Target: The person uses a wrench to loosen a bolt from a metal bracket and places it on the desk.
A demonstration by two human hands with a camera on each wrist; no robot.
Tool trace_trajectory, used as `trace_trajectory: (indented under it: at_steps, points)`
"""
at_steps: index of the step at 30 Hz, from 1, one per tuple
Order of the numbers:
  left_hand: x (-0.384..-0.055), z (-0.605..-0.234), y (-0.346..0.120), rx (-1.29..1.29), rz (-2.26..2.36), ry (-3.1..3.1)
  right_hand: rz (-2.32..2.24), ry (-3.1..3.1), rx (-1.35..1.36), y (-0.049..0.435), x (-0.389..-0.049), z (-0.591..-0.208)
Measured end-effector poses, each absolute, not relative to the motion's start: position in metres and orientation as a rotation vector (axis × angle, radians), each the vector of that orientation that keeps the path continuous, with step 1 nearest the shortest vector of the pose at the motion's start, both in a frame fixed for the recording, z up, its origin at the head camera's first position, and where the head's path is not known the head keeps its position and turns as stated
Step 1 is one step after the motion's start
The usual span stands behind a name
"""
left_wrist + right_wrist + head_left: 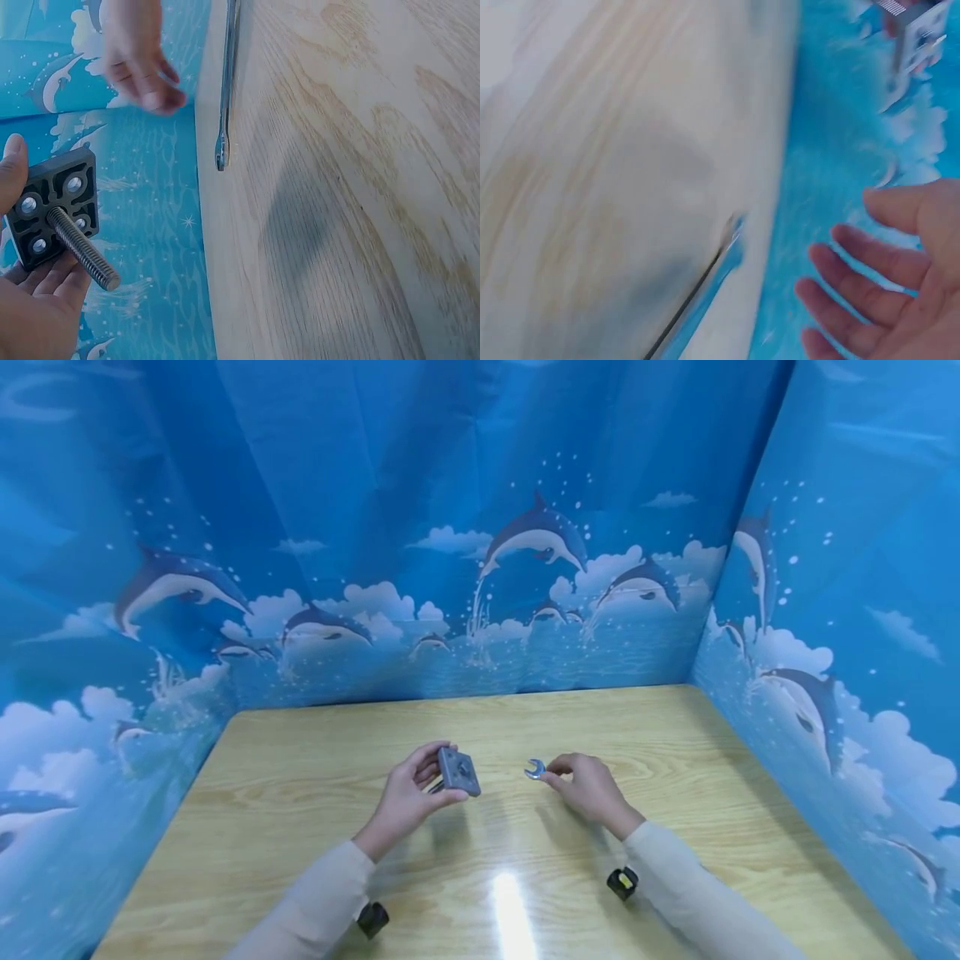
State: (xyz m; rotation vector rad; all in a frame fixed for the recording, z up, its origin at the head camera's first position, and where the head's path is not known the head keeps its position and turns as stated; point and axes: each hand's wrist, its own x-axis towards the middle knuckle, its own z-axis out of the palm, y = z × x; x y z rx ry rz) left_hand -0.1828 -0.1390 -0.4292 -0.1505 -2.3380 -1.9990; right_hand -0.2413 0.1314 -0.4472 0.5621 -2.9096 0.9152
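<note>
My left hand (408, 793) holds a dark grey square plate (459, 772) by its edges, thumb on one side and fingers on the other. From the plate's underside sticks out a threaded metal stud (82, 247), with bolt holes around it. A shiny open-end wrench (226, 82) lies on the wooden table. In the head view only its jaw end shows, beside the fingertips of my right hand (588, 789). Both wrist views show that hand apart from the wrench, above it, its fingers relaxed and holding nothing.
The wooden table (322, 760) reaches back to a blue dolphin-print curtain (420, 568), which also hangs along both sides. Small black wrist cameras (622, 883) sit below both sleeves. A bright glare streak crosses the near part of the tabletop.
</note>
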Motion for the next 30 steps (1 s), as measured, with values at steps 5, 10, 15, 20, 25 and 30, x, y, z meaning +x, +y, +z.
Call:
trace_trajectory:
  at_steps: [5, 10, 15, 20, 25, 30]
  points:
    - [-0.183, -0.428, -0.135, -0.192, -1.979, -2.343, 1.242, -2.878, 0.693, 0.105, -0.233, -0.427]
    - [-0.185, -0.427, -0.130, -0.269, -1.961, -2.326, 1.403, -2.849, 0.785, 0.081, -0.232, -0.414]
    - [-0.184, -0.424, -0.127, -0.349, -1.922, -2.318, 1.476, -2.848, 0.817, 0.063, -0.230, -0.409]
    - [-0.178, -0.417, -0.124, -0.379, -1.892, -2.327, 1.482, -2.855, 0.780, 0.053, -0.229, -0.406]
    - [-0.185, -0.431, -0.124, -0.367, -1.878, -2.326, 1.482, -2.854, 0.772, 0.051, -0.229, -0.403]
    - [-0.185, -0.432, -0.125, -0.339, -1.942, -2.324, 1.477, -2.810, 0.942, 0.054, -0.231, -0.401]
